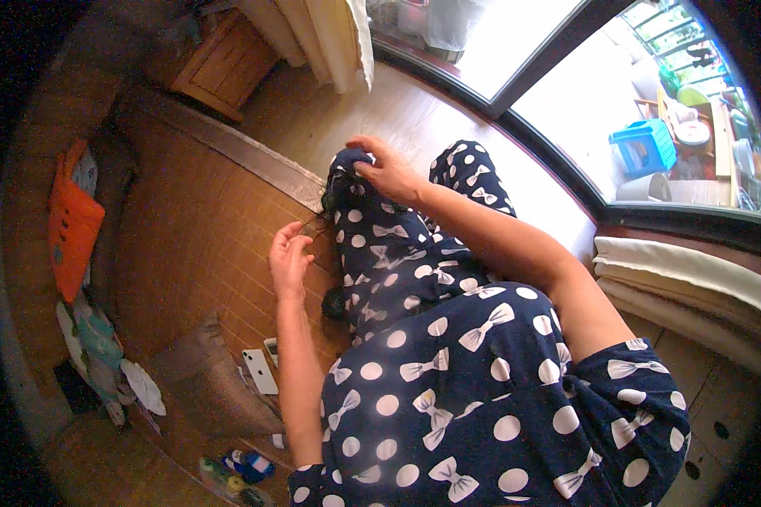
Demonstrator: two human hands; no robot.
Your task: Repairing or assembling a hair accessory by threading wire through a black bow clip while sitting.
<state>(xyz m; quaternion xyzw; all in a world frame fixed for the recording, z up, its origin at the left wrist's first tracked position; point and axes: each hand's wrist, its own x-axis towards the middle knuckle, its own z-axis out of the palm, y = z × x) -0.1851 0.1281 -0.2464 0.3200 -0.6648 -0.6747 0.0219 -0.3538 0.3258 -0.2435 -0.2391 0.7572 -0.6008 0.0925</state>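
Brown matting (186, 245) is spread to the left of the hands. Under the half-open, curved right hand (389, 175), a dark stringy bundle (338, 189) is rested on the dotted trousers (402, 279); whether it is gripped cannot be told. Nearby, the left hand (289, 260) is held raised, fingers partly curled; whether anything is pinched cannot be told. Nearer the body, a dark ball (335, 303) is seen.

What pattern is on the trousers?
White dots and bows on navy; the trousers show best in the head view.
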